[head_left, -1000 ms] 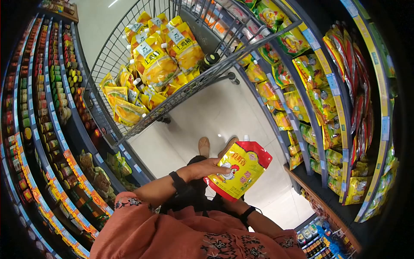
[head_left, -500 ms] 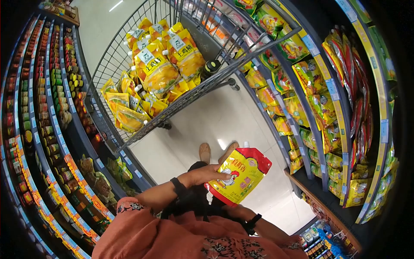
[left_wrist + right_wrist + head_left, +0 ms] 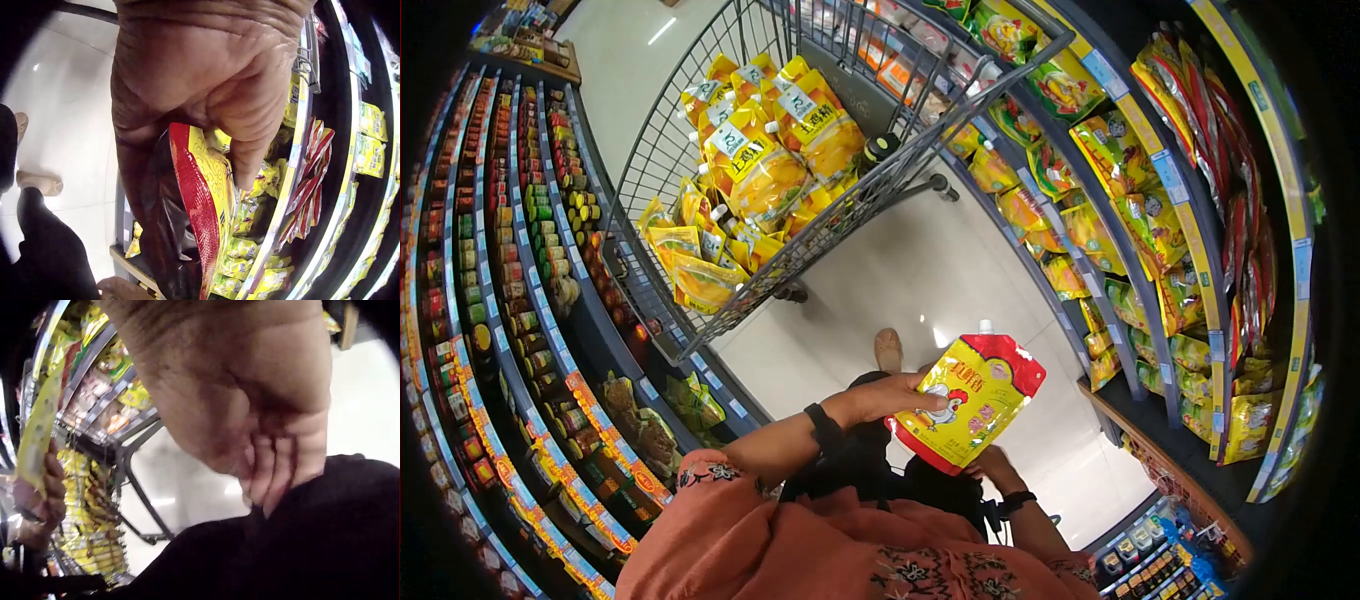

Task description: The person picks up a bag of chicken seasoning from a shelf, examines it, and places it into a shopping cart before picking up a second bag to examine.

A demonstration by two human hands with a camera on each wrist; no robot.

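Note:
A yellow and red spouted pouch (image 3: pixel 975 405) with a cartoon chicken is in front of the person's body, its white spout up. My left hand (image 3: pixel 885 398) grips its left side, thumb lying across the printed front. In the left wrist view, fingers reach behind the pouch (image 3: pixel 197 203), whose red edge faces the camera. My right hand (image 3: pixel 997 470) hangs just below the pouch's lower right corner in the head view. In the right wrist view, that right hand (image 3: pixel 247 412) has loosely curled fingers beside dark trousers, with nothing seen in them.
A wire shopping cart (image 3: pixel 845 90) stands ahead, holding several yellow pouches (image 3: pixel 755 165) and a dark-capped bottle (image 3: pixel 882 147). Shelves of jars (image 3: pixel 515 265) line the left. On the right, shelves carry bagged seasonings (image 3: pixel 1115 160). Pale floor tiles (image 3: pixel 840 290) lie between.
My right hand has come out from behind the pouch toward the right. The pouch stays in my left hand and sits slightly farther right in the head view.

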